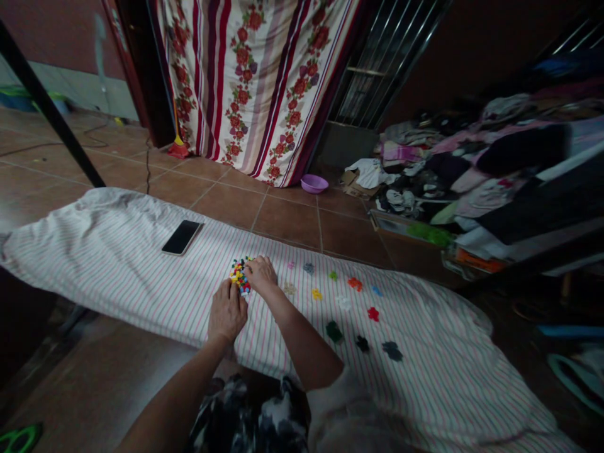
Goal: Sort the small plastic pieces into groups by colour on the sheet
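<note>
A heap of small mixed-colour plastic pieces [239, 277] lies on a striped cloth [141, 264]. At its near edge rests my left hand [228, 313], fingers stretched toward the pieces and holding nothing visible. My right hand [262, 274] reaches over the heap's right side with fingers bent together; whatever is between the fingertips is too small to make out. To the right are small single-colour groups, among them beige pieces [289, 288], yellow pieces [316, 294], orange pieces [355, 284], red pieces [373, 314], dark green pieces [334, 331] and black pieces [362, 343].
A phone [182, 237] lies on the cloth left of the heap. Beyond stand a flowered curtain [255, 82], a purple basin [314, 184] and a red broom [178, 148] on the tiled floor. Piled clothes [462, 151] fill the right side.
</note>
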### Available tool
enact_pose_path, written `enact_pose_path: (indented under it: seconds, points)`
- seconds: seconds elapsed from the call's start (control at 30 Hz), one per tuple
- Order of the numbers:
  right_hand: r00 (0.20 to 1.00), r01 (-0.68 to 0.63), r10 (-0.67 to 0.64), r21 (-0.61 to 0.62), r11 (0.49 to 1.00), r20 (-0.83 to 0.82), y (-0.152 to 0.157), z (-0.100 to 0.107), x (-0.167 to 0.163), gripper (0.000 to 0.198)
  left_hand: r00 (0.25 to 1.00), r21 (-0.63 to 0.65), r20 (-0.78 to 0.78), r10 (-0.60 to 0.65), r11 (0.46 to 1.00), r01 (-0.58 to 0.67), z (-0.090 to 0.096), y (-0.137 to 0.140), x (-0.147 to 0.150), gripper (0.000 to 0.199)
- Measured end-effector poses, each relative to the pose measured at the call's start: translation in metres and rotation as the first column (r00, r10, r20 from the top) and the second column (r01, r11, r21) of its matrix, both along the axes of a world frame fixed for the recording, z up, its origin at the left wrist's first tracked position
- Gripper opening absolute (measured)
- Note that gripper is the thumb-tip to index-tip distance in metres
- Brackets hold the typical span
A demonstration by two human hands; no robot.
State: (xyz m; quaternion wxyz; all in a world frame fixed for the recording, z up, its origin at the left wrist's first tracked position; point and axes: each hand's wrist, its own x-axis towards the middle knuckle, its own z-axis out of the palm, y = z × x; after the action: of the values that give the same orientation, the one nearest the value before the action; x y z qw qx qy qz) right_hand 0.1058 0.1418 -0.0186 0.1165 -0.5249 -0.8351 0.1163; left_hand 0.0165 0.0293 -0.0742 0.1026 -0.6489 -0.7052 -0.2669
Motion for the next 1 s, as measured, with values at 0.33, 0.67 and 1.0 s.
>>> enact_pose_path:
  seconds: [0.33, 0.67, 1.0]
  points:
    - [0.994, 0.079, -0.072, -0.069, 0.994, 0.087, 0.013, 0.000, -0.019, 0.022, 1.000, 0.025, 0.010, -0.003, 1.000, 0.003, -0.004, 0.001, 0.000, 0.035]
    - [0.976, 0.090, -0.102, -0.067, 0.994, -0.193, 0.008, -0.005, -0.007, 0.015, 0.999, 0.015, 0.043, -0.013, 1.000, 0.012, -0.004, 0.002, 0.000, 0.034]
    - [0.931, 0.039, -0.042, -0.016, 0.999, -0.364, -0.008, -0.007, 0.009, 0.014, 0.996, -0.035, 0.077, -0.052, 0.998, 0.055, 0.008, -0.003, 0.000, 0.027]
